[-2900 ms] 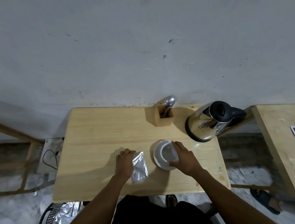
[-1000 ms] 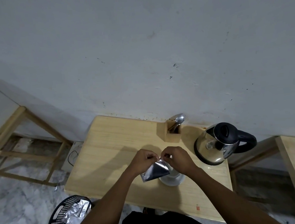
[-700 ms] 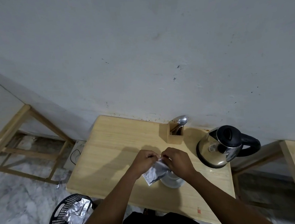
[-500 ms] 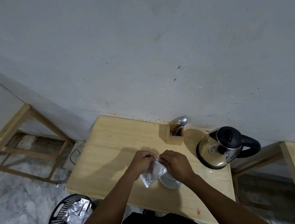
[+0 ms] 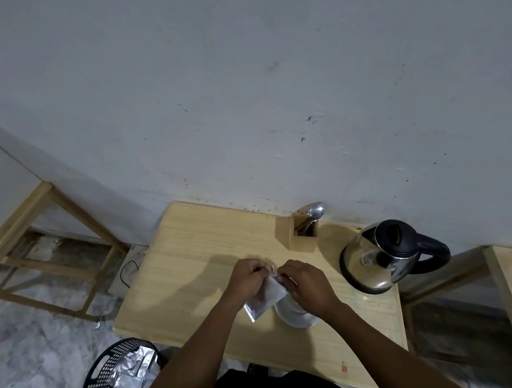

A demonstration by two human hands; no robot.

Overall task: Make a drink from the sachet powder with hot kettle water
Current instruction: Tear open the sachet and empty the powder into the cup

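Sachet (image 5: 265, 298) pinched at its top by left hand (image 5: 246, 277) and right hand (image 5: 306, 284), above one white cup (image 5: 293, 313); one kettle (image 5: 381, 257) beside cup.

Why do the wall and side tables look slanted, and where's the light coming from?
Head view: the wide-angle lens bends straight edges toward the frame's sides. Head view: the hands' shadow falls leftward on the table, so the light likely comes from the right. Head view: the kettle shows soft reflections, and the sachet glints dully.
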